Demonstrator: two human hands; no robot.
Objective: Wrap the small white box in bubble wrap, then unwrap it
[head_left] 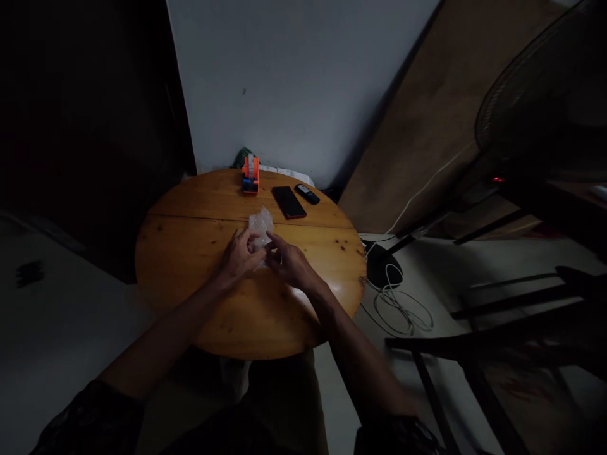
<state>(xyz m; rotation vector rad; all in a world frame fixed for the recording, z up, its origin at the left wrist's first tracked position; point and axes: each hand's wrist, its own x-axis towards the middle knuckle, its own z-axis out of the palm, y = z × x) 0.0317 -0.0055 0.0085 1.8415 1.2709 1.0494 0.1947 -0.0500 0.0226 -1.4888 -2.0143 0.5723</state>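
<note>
Bubble wrap (262,220), a small clear piece, lies on the round wooden counter (180,249) in the head view, in front of the person and between the left hand (241,254) and the right hand (288,260). Judging by its look, it should be very light and soft, limp enough to fold or crumple under slight pressure; its plastic film may slide easily on the varnished wood. The bubbles would likely pop under a hard squeeze, so a gentle pinch along an edge seems the better hold than pressing the middle.

Its far end reaches past the fingers (272,237) toward the black smartphone (289,202), while its near part sits low between the two hands, partly covered. Left fingers bend inward at its left side, thumb pointing across it; right fingers curl toward it from the other side, index tip at its right edge. Both hands look partly closed, but whether either actually pinches the film cannot be told in this dim light.
</note>
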